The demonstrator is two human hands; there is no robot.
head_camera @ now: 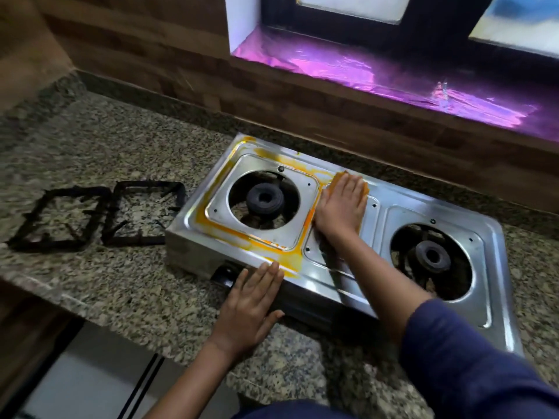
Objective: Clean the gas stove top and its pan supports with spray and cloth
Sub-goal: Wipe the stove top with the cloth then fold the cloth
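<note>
A two-burner steel gas stove (423,213) sits on the granite counter, with orange-yellow stains (230,234) around its left burner (265,198). My right hand (341,207) presses flat on an orange cloth (364,189) in the middle of the stove top, between the two burners. Most of the cloth is hidden under the palm. My left hand (252,303) rests flat with straight fingers on the stove's front edge, beside a black knob (225,275). Two black pan supports (57,219) (145,213) lie on the counter left of the stove. No spray bottle is in view.
The granite counter (121,146) stretches left and behind the stove to a wooden wall (151,49). A window sill lined with shiny foil (363,74) runs above the stove. The counter's front edge (90,300) drops to the floor at lower left.
</note>
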